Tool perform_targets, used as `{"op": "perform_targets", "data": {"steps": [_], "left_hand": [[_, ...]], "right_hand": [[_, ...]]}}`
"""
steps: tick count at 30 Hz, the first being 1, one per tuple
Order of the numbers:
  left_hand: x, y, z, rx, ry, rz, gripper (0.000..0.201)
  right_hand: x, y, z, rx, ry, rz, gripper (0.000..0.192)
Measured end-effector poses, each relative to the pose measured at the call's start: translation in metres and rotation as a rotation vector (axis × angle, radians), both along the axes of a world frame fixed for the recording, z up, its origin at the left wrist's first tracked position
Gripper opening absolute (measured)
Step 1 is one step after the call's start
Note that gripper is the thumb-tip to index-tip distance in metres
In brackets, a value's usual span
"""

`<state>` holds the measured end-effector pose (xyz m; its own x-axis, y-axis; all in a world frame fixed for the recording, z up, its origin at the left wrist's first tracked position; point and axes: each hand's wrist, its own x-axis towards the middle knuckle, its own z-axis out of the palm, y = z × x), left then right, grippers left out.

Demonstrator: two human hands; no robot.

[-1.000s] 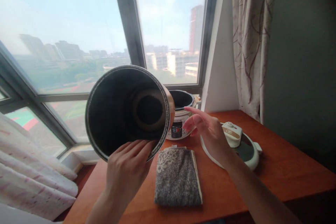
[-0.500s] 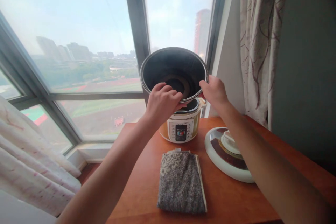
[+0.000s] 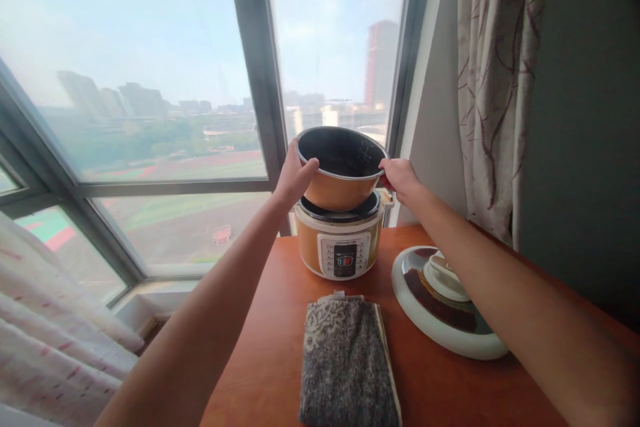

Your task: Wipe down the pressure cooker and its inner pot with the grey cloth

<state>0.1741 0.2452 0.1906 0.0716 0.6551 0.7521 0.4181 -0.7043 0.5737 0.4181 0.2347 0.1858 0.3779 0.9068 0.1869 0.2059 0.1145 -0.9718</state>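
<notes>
Head view: I'm gripping the inner pot [image 3: 341,170] by its rim, left hand [image 3: 295,177] and right hand [image 3: 400,177] fingers pinching, hovering tilted above the cooker [image 3: 341,247]; it could be jamming crooked or slipping.

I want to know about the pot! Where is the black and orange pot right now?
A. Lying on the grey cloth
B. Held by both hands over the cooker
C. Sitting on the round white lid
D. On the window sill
B: the left hand and the right hand grip the rim of the inner pot, which sits over the open cooker.
</notes>
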Motion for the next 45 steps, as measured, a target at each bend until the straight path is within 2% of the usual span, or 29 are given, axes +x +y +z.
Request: {"op": "perform_targets", "data": {"steps": [4,6,11,14,19,27,31,39,42,45], "left_hand": [[0.004,-0.005,-0.01,-0.196,0.021,0.11,0.08],[0.004,-0.007,-0.016,-0.234,0.021,0.133,0.083],[0.0,-0.007,-0.031,-0.327,0.053,0.204,0.091],[-0.005,-0.005,-0.04,-0.384,0.072,0.211,0.099],[-0.011,-0.002,-0.058,-0.445,0.147,0.255,0.097],[-0.005,-0.003,-0.072,-0.465,0.249,0.348,0.081],[-0.004,-0.003,-0.075,-0.451,0.269,0.357,0.074],[-0.005,-0.005,-0.076,-0.388,0.281,0.331,0.074],[-0.011,-0.01,-0.079,-0.372,0.218,0.347,0.066],[-0.024,-0.018,-0.086,-0.362,0.115,0.394,0.057]], "right_hand": [[0.005,0.01,-0.009,-0.087,-0.044,0.017,0.019],[0.007,0.012,-0.015,-0.141,-0.076,0.039,0.02],[0.006,0.013,-0.029,-0.255,-0.158,0.099,0.036],[0.006,0.014,-0.038,-0.294,-0.222,0.123,0.037],[0.007,0.016,-0.053,-0.299,-0.381,0.139,0.036],[0.011,0.025,-0.064,-0.274,-0.707,0.08,0.027],[0.012,0.024,-0.064,-0.269,-0.819,0.058,0.032],[0.01,0.014,-0.066,-0.264,-0.905,0.031,0.04],[0.015,0.008,-0.07,-0.221,-0.902,-0.004,0.045],[0.032,-0.005,-0.079,-0.167,-0.883,-0.07,0.053]]}}
